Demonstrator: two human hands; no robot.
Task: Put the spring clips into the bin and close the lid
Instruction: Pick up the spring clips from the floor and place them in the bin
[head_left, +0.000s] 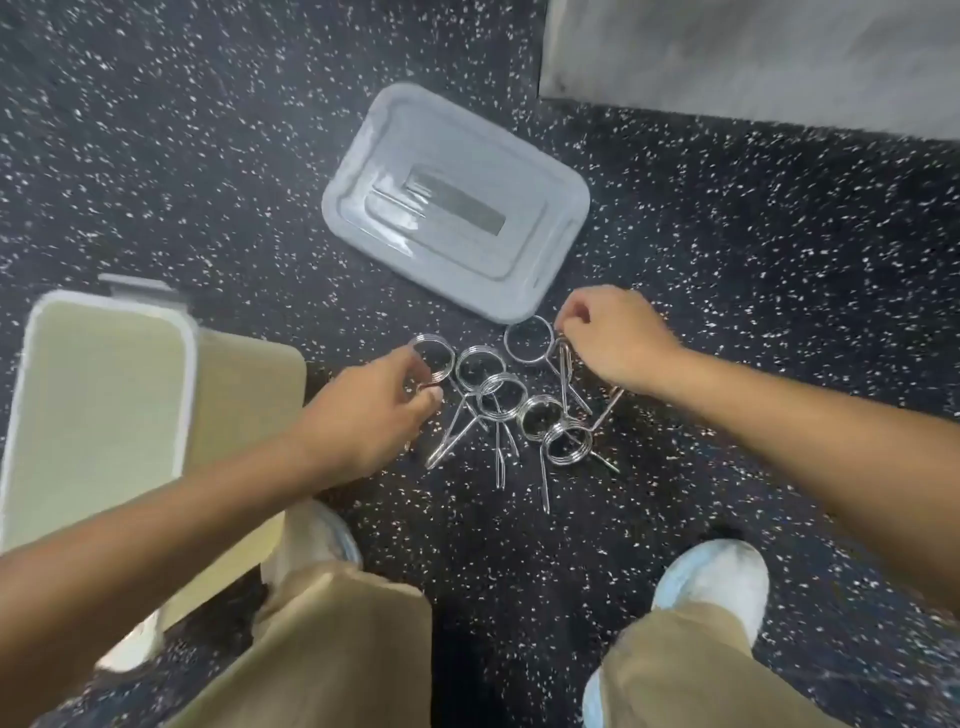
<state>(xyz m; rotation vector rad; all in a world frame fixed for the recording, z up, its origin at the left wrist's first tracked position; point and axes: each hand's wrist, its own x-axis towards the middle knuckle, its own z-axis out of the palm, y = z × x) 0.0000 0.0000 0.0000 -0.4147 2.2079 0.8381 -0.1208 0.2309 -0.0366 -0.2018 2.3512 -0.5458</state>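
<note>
Several chrome spring clips (501, 402) lie in a loose pile on the dark speckled floor between my hands. My left hand (371, 415) curls around the leftmost clip (431, 358), fingers through its coil. My right hand (615, 338) pinches the rim of the far right clip (527, 338). The bin (98, 410) stands open at the left, pale yellow with a white rim; I see nothing inside it. Its grey lid (457, 202) lies flat on the floor beyond the clips.
My two feet in pale shoes (714, 582) and tan trousers stand just below the pile. A grey panel or wall (753, 52) fills the top right corner. Dark speckled floor (182, 156) stretches to the upper left.
</note>
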